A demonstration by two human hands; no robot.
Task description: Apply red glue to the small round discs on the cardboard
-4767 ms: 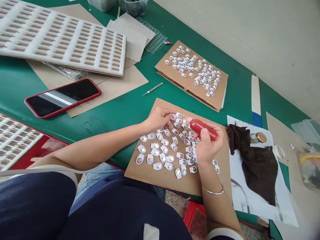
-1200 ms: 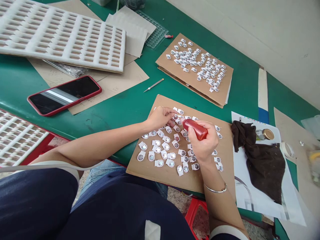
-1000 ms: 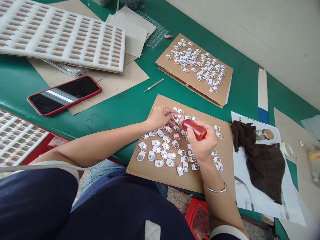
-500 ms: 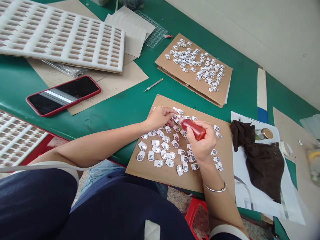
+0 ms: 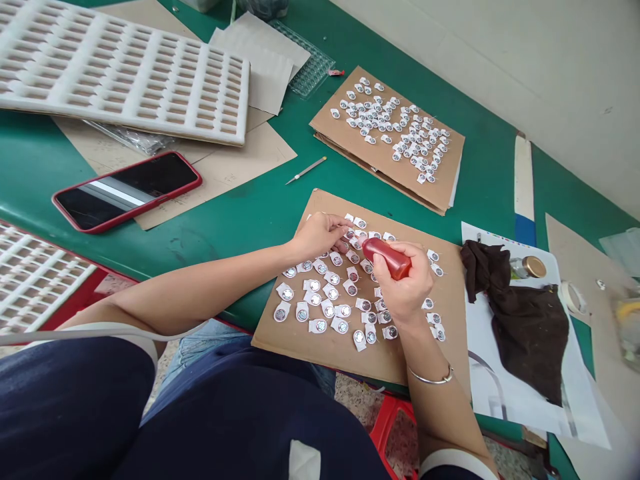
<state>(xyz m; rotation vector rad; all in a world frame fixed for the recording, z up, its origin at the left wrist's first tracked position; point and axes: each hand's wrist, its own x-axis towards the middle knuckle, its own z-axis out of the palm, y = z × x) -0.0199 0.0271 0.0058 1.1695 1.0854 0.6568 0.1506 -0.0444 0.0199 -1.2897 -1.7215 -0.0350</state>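
My right hand (image 5: 407,283) is wrapped round a small squeeze bottle (image 5: 387,258) of red liquid, tilted so that its nozzle points left and down. The nozzle tip is close to the fingertips of my left hand (image 5: 323,237). Those fingers are pinched together at the edge of a small round disc with a white tab (image 5: 350,234). Several more such discs with white tabs (image 5: 340,325) lie spread over a brown cardboard sheet (image 5: 300,350) beneath both hands. Some of them are hidden under the hands and the bottle.
Behind is a cardboard stack (image 5: 345,143) bearing more discs. A thin pen-like tool (image 5: 306,171) and a red-cased phone (image 5: 130,190) lie left on the green table (image 5: 240,227). A white slotted tray (image 5: 125,73) is at back left. Right are a dark cloth (image 5: 530,340) and a lidded jar (image 5: 529,267).
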